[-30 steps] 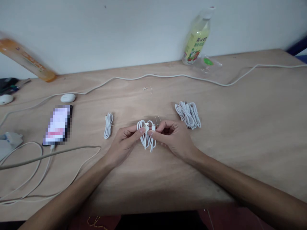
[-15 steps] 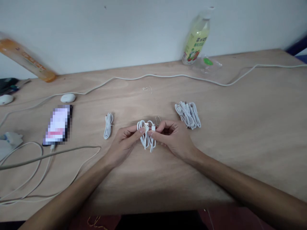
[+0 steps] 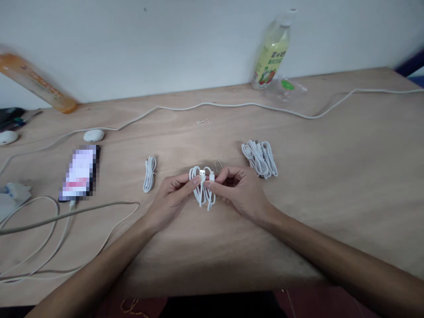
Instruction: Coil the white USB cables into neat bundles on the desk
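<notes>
A coiled white USB cable (image 3: 201, 194) is held between my two hands above the middle of the table, its two plugs side by side at the top. My left hand (image 3: 172, 196) pinches the coil from the left, thumb beside the USB plug. From the right, my right hand (image 3: 243, 190) pinches it with the thumb just under the smaller plug. Fingers behind the coil are partly hidden. A bent twist tie (image 3: 217, 166) lies just beyond my right fingertips. To the left rests one bundled white cable (image 3: 149, 174); several more bundled cables (image 3: 260, 159) lie together beyond my right hand.
A phone (image 3: 79, 172) with a charging lead lies left, near a white earbud case (image 3: 93, 135) and looped cords. One long white cord (image 3: 232, 105) crosses the back. Small tie pieces (image 3: 200, 122), a yellow-green bottle (image 3: 271, 55), clear plastic packaging (image 3: 287, 87) and an orange bottle (image 3: 36, 81) are farther back.
</notes>
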{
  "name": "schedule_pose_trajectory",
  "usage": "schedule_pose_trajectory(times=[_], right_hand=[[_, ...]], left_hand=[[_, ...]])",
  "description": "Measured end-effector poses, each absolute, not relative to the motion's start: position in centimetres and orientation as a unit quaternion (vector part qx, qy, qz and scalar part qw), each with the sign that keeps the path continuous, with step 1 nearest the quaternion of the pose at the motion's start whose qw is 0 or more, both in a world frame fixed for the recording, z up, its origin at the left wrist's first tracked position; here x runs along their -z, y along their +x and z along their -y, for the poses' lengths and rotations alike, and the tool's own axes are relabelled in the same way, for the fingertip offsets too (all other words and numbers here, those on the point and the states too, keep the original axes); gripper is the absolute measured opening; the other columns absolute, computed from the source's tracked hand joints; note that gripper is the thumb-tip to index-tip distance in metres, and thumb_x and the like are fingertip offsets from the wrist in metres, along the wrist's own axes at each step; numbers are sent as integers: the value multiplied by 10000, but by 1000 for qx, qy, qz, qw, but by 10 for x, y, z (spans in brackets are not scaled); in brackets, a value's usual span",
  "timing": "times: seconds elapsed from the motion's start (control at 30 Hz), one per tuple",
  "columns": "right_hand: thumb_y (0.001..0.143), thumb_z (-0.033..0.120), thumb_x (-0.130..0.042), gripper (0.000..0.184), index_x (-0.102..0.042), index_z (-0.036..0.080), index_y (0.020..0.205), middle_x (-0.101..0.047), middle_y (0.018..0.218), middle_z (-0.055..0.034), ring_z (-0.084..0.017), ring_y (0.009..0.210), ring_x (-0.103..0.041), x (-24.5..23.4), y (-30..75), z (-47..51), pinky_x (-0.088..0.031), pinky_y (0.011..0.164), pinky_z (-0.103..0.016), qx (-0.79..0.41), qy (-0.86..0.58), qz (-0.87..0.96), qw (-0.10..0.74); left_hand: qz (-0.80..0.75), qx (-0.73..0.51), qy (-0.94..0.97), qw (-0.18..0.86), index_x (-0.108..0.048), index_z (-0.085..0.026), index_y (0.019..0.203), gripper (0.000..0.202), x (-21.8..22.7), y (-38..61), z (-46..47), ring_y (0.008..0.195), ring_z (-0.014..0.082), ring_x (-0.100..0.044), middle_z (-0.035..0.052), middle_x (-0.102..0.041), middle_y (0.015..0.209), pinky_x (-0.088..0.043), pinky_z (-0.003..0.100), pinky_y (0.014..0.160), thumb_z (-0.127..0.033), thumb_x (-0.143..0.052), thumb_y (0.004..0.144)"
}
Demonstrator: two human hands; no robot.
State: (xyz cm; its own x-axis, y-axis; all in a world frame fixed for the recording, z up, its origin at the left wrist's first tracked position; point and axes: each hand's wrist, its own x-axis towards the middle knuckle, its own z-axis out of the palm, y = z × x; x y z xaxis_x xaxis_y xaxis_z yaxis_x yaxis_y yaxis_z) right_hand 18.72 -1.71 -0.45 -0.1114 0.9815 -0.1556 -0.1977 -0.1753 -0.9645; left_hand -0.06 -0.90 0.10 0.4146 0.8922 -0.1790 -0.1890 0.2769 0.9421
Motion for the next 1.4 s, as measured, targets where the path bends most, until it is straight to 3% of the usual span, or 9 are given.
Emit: schedule_pose_trajectory(times=[0.4, 0.6, 0.73, 0.83, 0.9, 0.97, 1.17, 1.3, 1.4], right_hand=[[709, 585, -952, 494, -625, 217, 657, -613, 583, 49, -77, 487, -483, 6, 186, 16, -390, 446, -221, -615, -450, 423, 490], [892, 595, -804, 412, -623, 231, 823, -606, 640, 57, -88, 492, -526, 8, 186, 19, -427, 421, -210, -599, -438, 437, 508], [986, 575, -703, 373, -616, 235, 862, -567, 646, 64, -89, 514, -514, 11, 185, 22, -432, 433, -202, -571, -447, 444, 527], [1026, 563, -664, 381, -570, 240, 848, -569, 679, 62, -83, 531, -522, 14, 183, 23, -444, 450, -197, -561, -452, 447, 530], [1041, 583, -640, 390, -564, 241, 872, -592, 728, 53, -84, 551, -547, 15, 183, 24, -471, 460, -197, -564, -455, 448, 524], [1041, 624, -625, 402, -574, 242, 923, -613, 793, 44, -84, 554, -562, 15, 182, 24, -489, 443, -198, -576, -454, 442, 516], [1010, 697, -635, 455, -521, 264, 930, -546, 706, 83, -92, 443, -534, 15, 183, 23, -448, 320, -199, -642, -443, 414, 469], [968, 698, -692, 458, -562, 260, 995, -628, 740, 66, -106, 480, -594, 14, 184, 20, -431, 329, -193, -686, -417, 373, 465], [918, 611, -800, 460, -641, 242, 1139, -675, 741, 59, -109, 520, -624, 10, 186, 18, -438, 380, -189, -717, -389, 354, 457]], left_hand=[[-377, -424, 336, 752, -809, -183, 899, 281, -8, 0, 8, 828, 193, -760, 44, -794, 861, -591, 281, 755, -454, -883, 915], [-379, -410, 327, 762, -696, -177, 919, 220, -11, 1, 8, 976, 260, -811, 94, -829, 1018, -667, 388, 880, -336, -843, 953], [-398, -416, 319, 752, -610, -194, 920, 186, -11, 0, 10, 1016, 255, -827, 93, -821, 1181, -706, 381, 849, -244, -768, 1003], [-388, -422, 317, 756, -638, -219, 1160, 99, -13, -1, 10, 1036, 263, -831, 108, -757, 1415, -733, 369, 729, -220, -664, 1064], [-379, -413, 317, 765, -582, -275, 1435, 343, -15, -1, 11, 1064, 280, -828, 119, -690, 1534, -732, 360, 651, -226, -602, 1096], [-364, -395, 311, 784, -487, -314, 1596, 488, -14, -2, 11, 1095, 298, -821, 131, -674, 1557, -731, 363, 642, -257, -562, 1118], [-323, -373, 287, 821, -434, -266, 1687, 538, -10, 1, 13, 1153, 314, -797, 165, -749, 1419, -720, 465, 886, -323, -476, 1153], [-311, -386, 299, 815, -320, -383, 1736, 615, -13, 3, 14, 1110, 282, -801, 112, -757, 1388, -709, 476, 905, -394, -515, 1152], [-316, -411, 314, 796, -285, -487, 1729, 689, -15, 2, 14, 1047, 246, -803, 53, -767, 1346, -714, 434, 878, -464, -601, 1117]])
